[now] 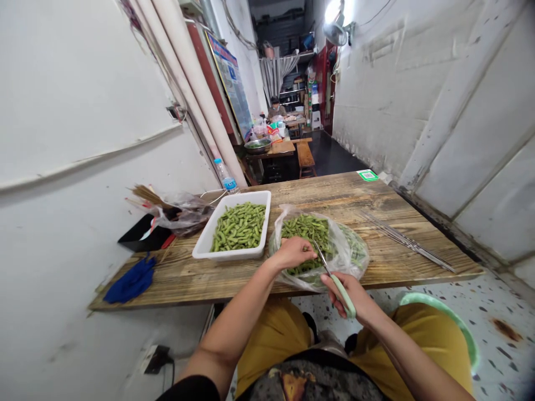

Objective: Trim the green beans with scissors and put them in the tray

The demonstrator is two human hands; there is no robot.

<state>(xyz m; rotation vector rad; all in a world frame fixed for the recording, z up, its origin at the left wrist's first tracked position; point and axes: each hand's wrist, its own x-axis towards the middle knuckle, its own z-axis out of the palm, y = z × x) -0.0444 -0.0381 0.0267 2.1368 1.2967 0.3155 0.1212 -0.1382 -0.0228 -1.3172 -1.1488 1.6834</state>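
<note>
Reference: plastic bag [343, 262], on the worktop [292, 192]. Green pods [307, 225] lie inside the bag; more fill the white tray [234, 255] to its left. Left hand [295, 253], over the bag: grip drawn nearly together; whether it holds a pod cannot be told. Right hand [355, 292], at the bag's near edge: grip closed around the handle of the scissors [339, 287]. Pods should be light, firm, possibly slippery; pinch at mid-length. Scissors are rigid; hold by the handle.

Wht walls [75, 83] | spkld flr [501, 359] | wd bench [306, 153], rear | brt lt [333, 10]
</note>
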